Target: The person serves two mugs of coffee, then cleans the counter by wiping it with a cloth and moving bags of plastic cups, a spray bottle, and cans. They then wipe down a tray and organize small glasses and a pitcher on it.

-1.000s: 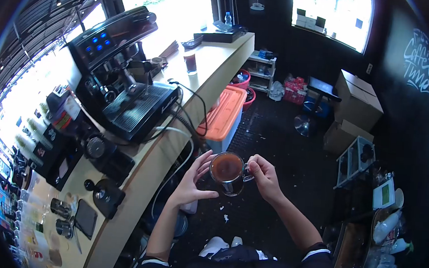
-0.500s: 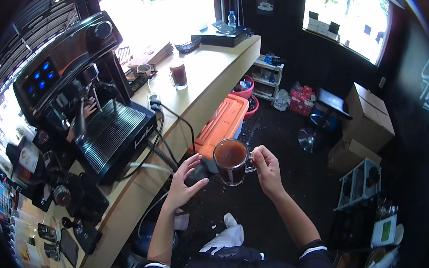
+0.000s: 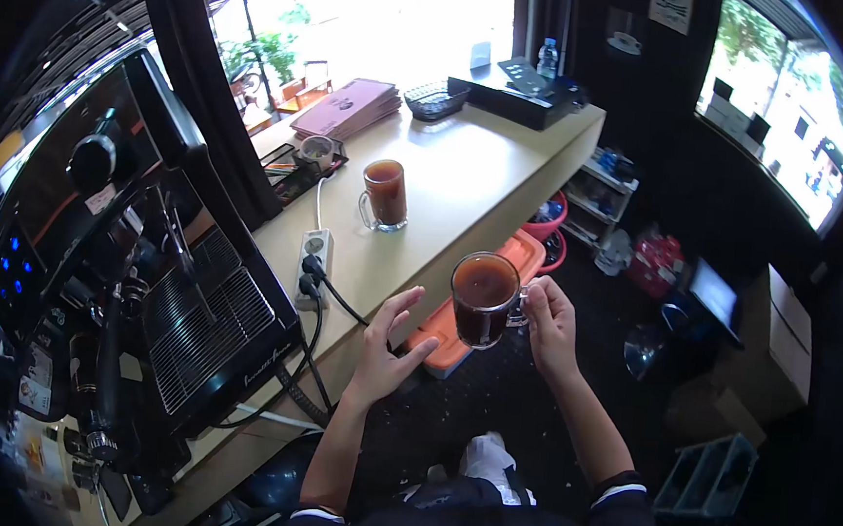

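Note:
A clear glass mug of brown drink hangs in the air near the middle of the view, upright. My right hand is closed round its handle. Left of the mug is my left hand, fingers spread and holding nothing, apart from the glass. A second glass mug with a similar brown drink stands on the wooden counter, its handle toward the left.
An espresso machine fills the left side. Plugs and cables run from a power strip at the counter edge. Farther back lie menus and a black box. An orange lid is below; cardboard boxes stand right.
The view has shifted, bringing the counter and its mug nearer and lower. The held mug and both my hands appear slightly farther right in view, with the same hold.

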A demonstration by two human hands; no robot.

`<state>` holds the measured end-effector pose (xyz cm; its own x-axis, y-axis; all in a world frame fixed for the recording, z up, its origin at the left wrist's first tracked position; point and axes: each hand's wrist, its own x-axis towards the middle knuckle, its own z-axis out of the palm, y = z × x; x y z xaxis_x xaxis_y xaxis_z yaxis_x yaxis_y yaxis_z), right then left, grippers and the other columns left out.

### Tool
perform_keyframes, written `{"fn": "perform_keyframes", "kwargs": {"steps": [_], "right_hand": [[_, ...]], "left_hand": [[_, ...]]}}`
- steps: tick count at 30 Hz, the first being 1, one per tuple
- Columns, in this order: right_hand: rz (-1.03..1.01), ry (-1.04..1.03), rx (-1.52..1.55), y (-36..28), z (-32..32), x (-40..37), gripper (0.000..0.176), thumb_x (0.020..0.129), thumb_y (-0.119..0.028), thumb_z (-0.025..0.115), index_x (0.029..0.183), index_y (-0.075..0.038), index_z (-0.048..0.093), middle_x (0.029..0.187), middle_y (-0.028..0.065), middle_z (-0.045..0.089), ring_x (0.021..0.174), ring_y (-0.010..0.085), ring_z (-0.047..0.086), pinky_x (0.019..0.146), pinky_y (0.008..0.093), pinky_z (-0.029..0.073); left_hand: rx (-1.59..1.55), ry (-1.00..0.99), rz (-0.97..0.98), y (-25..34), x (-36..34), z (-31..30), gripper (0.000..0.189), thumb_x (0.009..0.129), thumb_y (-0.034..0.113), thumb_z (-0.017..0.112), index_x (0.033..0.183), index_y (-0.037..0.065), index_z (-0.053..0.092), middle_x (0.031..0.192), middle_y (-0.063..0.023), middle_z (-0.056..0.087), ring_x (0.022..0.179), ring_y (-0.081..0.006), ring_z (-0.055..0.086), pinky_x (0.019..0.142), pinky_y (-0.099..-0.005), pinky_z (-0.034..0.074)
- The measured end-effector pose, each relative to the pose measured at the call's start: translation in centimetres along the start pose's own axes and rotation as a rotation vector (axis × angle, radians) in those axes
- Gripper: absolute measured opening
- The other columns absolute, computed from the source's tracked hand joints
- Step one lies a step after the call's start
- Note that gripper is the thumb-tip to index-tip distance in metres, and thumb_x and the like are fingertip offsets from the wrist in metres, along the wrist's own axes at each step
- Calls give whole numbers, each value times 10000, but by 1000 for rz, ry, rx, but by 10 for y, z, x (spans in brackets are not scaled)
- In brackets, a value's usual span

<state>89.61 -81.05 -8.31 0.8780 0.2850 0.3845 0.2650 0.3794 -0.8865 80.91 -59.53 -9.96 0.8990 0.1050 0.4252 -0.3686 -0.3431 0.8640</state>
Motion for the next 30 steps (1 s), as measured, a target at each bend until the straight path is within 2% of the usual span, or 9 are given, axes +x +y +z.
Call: {"fn": "perform_keyframes", "kwargs": {"steps": [4, 5, 9, 14, 16, 21, 23, 30], "right_hand": [[10, -33, 10, 18, -10, 66, 249, 972, -277, 490, 825, -79, 514, 731, -65, 437, 687, 20, 384, 617, 191, 323], [-3, -62, 26, 27, -15, 83, 246, 976, -270, 484, 820, -80, 508, 724, -66, 427, 680, 22, 379, 612, 191, 322], [9, -125, 108, 54, -22, 151, 253, 977, -259, 484, 794, -84, 482, 703, -69, 405, 661, 29, 358, 597, 192, 307], [57, -222, 142, 92, -27, 219, 257, 979, -231, 481, 771, -81, 461, 680, -68, 365, 638, 31, 323, 571, 197, 281], [45, -262, 197, 109, -25, 240, 200, 973, -212, 488, 811, -94, 485, 692, -79, 382, 635, 22, 314, 572, 188, 263], [37, -312, 185, 141, -10, 273, 234, 979, -218, 473, 783, -93, 460, 672, -74, 359, 628, 26, 303, 569, 193, 255], [57, -317, 169, 153, -6, 280, 255, 987, -204, 455, 771, -69, 457, 687, -62, 361, 650, 37, 317, 577, 198, 286], [56, -344, 189, 175, 7, 297, 260, 986, -202, 455, 769, -61, 464, 692, -62, 374, 653, 37, 317, 575, 200, 288]], "left_hand": [[137, 150, 53, -16, 40, 5, 786, 711, 223, 777, 1364, 61, 371, 1355, -130, 423, 1251, -272, 429, 1018, -434, 374], [160, 173, 29, -23, 50, 6, 874, 675, 255, 801, 1386, 63, 330, 1377, -137, 381, 1275, -281, 391, 1034, -448, 349], [183, 386, -29, -39, 84, 16, 931, 660, 261, 802, 1396, 31, 280, 1394, -152, 346, 1295, -298, 352, 1060, -451, 301], [331, 587, -54, -58, 117, 24, 949, 662, 264, 787, 1397, -9, 252, 1382, -177, 340, 1296, -301, 343, 1062, -453, 290], [415, 677, -38, -60, 124, 27, 958, 674, 284, 783, 1405, -7, 236, 1402, -181, 317, 1308, -310, 324, 1068, -455, 278], [479, 786, -106, -70, 135, 33, 961, 699, 319, 775, 1411, -8, 219, 1435, -187, 274, 1328, -319, 294, 1071, -457, 266], [489, 810, -139, -74, 138, 36, 960, 706, 332, 771, 1412, -8, 215, 1445, -188, 262, 1333, -320, 287, 1070, -457, 265], [490, 840, -162, -83, 142, 38, 962, 715, 358, 765, 1414, -6, 215, 1450, -185, 258, 1341, -313, 277, 1068, -452, 264]]}}
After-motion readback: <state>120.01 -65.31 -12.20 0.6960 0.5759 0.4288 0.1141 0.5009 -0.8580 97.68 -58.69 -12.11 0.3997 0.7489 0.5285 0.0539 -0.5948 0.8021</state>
